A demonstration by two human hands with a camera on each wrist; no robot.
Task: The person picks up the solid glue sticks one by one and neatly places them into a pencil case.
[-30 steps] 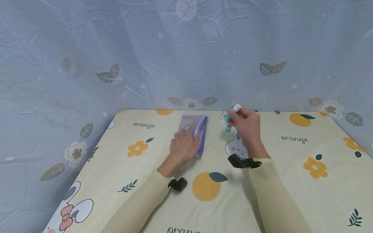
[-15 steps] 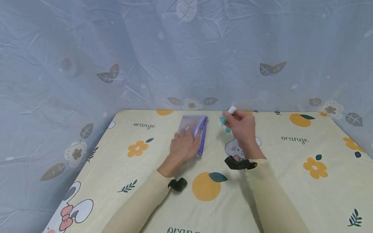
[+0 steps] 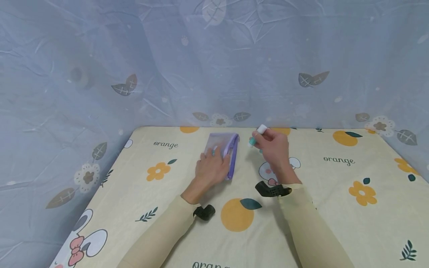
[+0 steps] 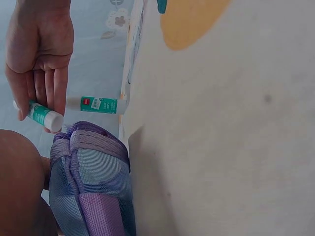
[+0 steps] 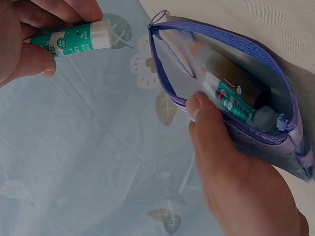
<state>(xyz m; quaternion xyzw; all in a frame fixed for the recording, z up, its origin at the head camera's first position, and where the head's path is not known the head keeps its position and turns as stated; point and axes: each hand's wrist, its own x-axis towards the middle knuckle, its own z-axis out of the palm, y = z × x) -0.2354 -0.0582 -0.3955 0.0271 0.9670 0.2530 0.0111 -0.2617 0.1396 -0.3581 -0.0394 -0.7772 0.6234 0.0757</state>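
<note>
A right hand (image 3: 273,146) is pinching 1 glue stick (image 5: 74,38) at the pouch's (image 3: 223,149) 3 o'clock; the left hand (image 3: 210,168) is gripping its open edge.

Crumpled blue leaf-print backdrop (image 3: 214,59), cream tablecloth (image 3: 335,208) — oranges, flowers, rabbits

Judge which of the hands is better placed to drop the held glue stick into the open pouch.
Right. The right hand already grips the glue stick just beside the purple pouch, whose mouth gapes open. The left hand rests on the pouch, thumb holding its edge.
</note>
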